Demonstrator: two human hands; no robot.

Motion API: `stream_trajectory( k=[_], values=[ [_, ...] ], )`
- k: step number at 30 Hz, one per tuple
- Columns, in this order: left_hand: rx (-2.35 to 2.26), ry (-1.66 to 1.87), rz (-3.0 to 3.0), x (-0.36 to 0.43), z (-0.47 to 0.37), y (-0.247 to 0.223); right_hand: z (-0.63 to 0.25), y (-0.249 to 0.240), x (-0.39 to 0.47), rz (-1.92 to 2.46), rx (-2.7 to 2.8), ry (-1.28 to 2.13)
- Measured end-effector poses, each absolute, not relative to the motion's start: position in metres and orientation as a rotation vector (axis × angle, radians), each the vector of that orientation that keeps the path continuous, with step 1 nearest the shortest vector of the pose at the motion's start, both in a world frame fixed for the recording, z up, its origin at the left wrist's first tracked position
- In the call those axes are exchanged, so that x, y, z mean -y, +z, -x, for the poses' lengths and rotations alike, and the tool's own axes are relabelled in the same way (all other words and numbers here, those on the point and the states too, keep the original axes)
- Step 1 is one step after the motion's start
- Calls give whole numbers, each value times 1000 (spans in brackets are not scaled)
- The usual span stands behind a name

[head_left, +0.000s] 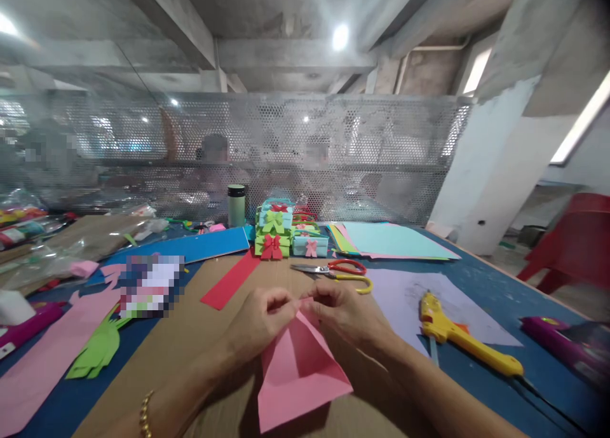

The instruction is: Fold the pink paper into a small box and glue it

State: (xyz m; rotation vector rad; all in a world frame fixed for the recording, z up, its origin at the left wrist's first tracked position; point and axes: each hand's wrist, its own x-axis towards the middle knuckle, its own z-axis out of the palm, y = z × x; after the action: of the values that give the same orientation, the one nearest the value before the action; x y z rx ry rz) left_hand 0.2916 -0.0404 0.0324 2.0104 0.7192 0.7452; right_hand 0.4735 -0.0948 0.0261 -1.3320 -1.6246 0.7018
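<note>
A folded piece of pink paper (305, 377) is held up over the brown cardboard (181, 336), its wide end toward me. My left hand (267, 314) pinches its narrow far end from the left, thumb and fingers pressed together. From the other side my right hand (338, 311) pinches the same end, close beside the left fingertips. Just beyond the hands lie scissors (328, 269) with red and yellow handles. A red paper strip (231, 279) rests flat on the cardboard to their left.
Small paper boxes with bows (274, 228) are stacked at the back, beside a green bottle (236, 206). A yellow glue gun (448, 330) lies on purple paper (395, 295) at right. Green cutouts (98, 349) and a pink sheet (52, 362) lie left.
</note>
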Motion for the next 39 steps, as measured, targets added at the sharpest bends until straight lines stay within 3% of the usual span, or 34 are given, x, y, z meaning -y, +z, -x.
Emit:
stream_trajectory(
  k=[13, 21, 39],
  values=[
    [-656, 578, -1781, 36, -288, 25, -470, 16, 96, 1301, 1663, 790],
    [-700, 738, -1861, 29, -286, 21, -467, 30, 101, 1336, 1581, 793],
    [-717, 643, -1686, 34, -287, 25, -461, 31, 105, 1341, 1662, 629]
  ],
)
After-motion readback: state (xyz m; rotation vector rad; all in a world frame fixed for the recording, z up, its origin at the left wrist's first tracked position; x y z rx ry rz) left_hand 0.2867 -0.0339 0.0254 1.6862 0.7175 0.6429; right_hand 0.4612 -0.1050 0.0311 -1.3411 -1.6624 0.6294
